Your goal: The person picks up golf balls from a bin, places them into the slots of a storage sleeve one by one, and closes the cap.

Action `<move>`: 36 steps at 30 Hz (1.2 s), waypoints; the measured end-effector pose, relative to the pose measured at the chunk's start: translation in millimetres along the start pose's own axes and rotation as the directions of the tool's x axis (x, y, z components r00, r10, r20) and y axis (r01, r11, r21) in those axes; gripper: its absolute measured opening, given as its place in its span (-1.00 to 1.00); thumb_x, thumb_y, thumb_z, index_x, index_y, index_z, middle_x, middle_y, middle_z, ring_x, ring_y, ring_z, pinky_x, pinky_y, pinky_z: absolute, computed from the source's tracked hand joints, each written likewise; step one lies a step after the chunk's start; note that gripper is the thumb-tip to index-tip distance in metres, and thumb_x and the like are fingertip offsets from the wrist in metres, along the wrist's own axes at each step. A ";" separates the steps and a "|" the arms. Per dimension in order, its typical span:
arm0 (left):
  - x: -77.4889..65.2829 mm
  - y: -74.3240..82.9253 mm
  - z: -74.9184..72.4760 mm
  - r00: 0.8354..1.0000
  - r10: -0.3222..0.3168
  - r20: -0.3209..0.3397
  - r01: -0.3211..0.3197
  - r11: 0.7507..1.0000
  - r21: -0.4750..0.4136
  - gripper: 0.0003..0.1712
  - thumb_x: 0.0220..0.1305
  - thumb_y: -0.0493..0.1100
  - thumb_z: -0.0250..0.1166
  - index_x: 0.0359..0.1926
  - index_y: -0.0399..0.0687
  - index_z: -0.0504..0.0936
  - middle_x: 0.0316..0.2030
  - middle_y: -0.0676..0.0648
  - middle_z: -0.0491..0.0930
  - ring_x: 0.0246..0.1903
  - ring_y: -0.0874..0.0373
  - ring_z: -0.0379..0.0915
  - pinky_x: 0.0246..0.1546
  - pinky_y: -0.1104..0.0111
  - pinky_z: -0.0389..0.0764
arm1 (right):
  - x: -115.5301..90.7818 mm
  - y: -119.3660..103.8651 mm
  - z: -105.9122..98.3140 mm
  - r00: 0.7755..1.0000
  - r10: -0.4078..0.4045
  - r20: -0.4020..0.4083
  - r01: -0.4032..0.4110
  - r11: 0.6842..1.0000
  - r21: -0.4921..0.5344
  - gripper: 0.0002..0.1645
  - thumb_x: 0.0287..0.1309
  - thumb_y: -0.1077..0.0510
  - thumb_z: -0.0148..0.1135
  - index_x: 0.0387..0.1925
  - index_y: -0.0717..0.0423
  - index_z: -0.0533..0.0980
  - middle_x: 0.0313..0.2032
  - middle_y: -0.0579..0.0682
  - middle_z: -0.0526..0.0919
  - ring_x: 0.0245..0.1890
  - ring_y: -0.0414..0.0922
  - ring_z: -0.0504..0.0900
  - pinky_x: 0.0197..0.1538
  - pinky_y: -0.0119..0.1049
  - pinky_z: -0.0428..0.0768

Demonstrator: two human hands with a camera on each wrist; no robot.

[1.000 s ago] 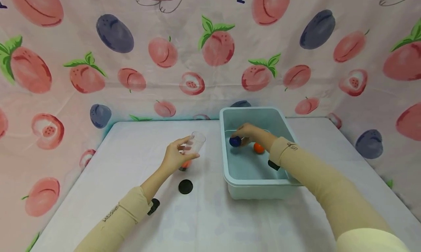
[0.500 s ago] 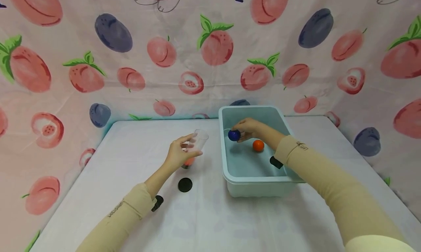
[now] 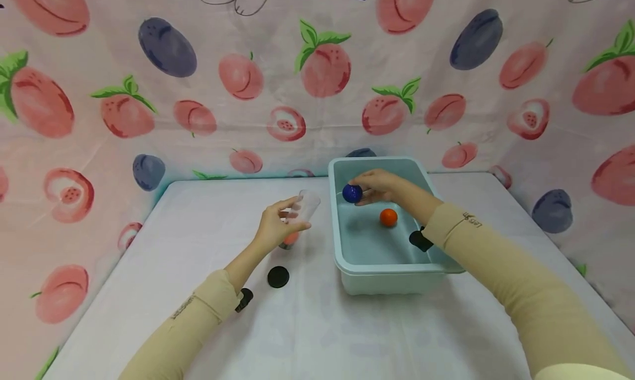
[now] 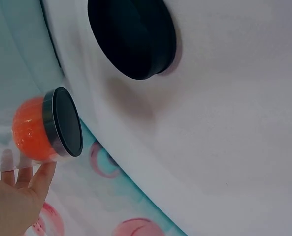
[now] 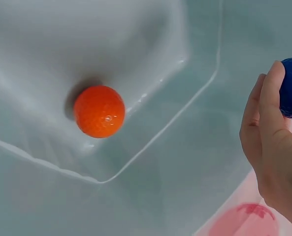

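My left hand [image 3: 275, 225] grips a clear plastic tube [image 3: 310, 203], tilted with its top end toward the bin. Inside its lower end sits an orange ball [image 4: 30, 130] against a black end cap [image 4: 68, 122], as the left wrist view shows. My right hand [image 3: 381, 186] pinches a dimpled blue golf ball [image 3: 352, 193] between thumb and fingertips, over the left side of the light blue bin [image 3: 397, 269]. An orange golf ball [image 3: 388, 218] lies on the bin floor below that hand. A loose round black lid [image 3: 278, 277] rests on the table near my left wrist.
The white-covered table [image 3: 317, 336] runs back to a fruit-print cloth [image 3: 218, 126] hanging behind it. The bin's raised walls stand between my two hands. Black wrist straps [image 3: 245, 300] show at both cuffs.
My right hand has raised the blue golf ball from lower in the bin, slightly leftward. My left hand has shifted the tube a little to the right, toward the bin.
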State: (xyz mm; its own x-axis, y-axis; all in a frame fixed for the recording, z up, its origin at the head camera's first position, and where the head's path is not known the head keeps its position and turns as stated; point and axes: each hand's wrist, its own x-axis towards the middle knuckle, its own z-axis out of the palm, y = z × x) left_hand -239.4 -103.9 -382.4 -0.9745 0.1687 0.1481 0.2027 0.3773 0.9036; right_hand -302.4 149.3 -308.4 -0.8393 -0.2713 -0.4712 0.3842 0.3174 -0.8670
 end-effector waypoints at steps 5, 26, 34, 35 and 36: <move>4.5 1.8 3.3 1.000 -0.012 -0.006 0.012 1.000 0.004 -0.25 -0.08 -0.25 0.50 0.22 0.02 0.49 0.06 -0.22 0.54 0.01 -0.08 0.52 -0.06 0.17 0.62 | -5.0 -3.9 -3.2 1.000 -0.011 0.020 0.010 0.996 0.088 -0.36 0.35 0.16 -0.02 0.36 0.35 0.11 0.31 0.37 0.22 0.19 0.13 0.39 0.12 -0.13 0.49; 12.3 5.1 9.5 1.000 0.000 0.012 -0.001 0.999 0.039 -0.25 -0.06 -0.24 0.50 0.23 -0.03 0.47 0.04 -0.21 0.55 0.00 -0.10 0.53 -0.04 0.14 0.62 | -24.8 -22.3 17.5 0.996 -0.077 0.054 0.058 0.955 0.292 -0.32 0.36 0.13 -0.01 0.41 0.18 0.06 0.14 0.21 0.36 0.02 -0.01 0.47 0.25 -0.04 0.37; 12.2 5.3 11.9 0.999 0.026 0.024 -0.027 0.999 0.039 -0.24 -0.07 -0.25 0.50 0.23 -0.06 0.47 0.04 -0.28 0.54 0.02 -0.18 0.52 -0.07 0.13 0.63 | -28.3 -27.2 30.5 0.991 -0.105 0.080 0.076 0.950 0.303 -0.38 0.36 0.15 -0.02 0.37 0.24 0.12 0.09 0.20 0.40 -0.07 -0.05 0.52 0.25 -0.04 0.37; 12.2 5.8 12.0 0.999 0.025 0.024 -0.026 0.999 0.034 -0.24 -0.08 -0.25 0.50 0.23 -0.05 0.47 0.04 -0.26 0.55 0.03 -0.18 0.52 -0.07 0.13 0.63 | -28.3 -27.7 31.8 0.991 -0.107 0.080 0.078 0.950 0.304 -0.38 0.36 0.15 -0.02 0.37 0.25 0.12 0.10 0.20 0.40 -0.05 -0.04 0.51 0.24 -0.03 0.38; 12.1 6.3 12.0 1.000 0.022 0.022 -0.023 0.999 0.029 -0.24 -0.08 -0.25 0.50 0.23 -0.04 0.47 0.04 -0.26 0.55 0.04 -0.19 0.51 -0.06 0.12 0.62 | -28.2 -28.1 33.0 0.991 -0.108 0.078 0.080 0.950 0.303 -0.38 0.35 0.15 -0.02 0.37 0.25 0.12 0.11 0.21 0.39 -0.03 -0.02 0.50 0.24 -0.03 0.38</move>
State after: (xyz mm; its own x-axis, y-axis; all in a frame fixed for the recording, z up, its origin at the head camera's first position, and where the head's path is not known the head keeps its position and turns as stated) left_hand -248.7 -88.6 -379.7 -0.9674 0.1972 0.1589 0.2274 0.4001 0.8878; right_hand -276.9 118.1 -276.2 -0.8434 -0.3739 -0.3858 0.4143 0.0045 -0.9101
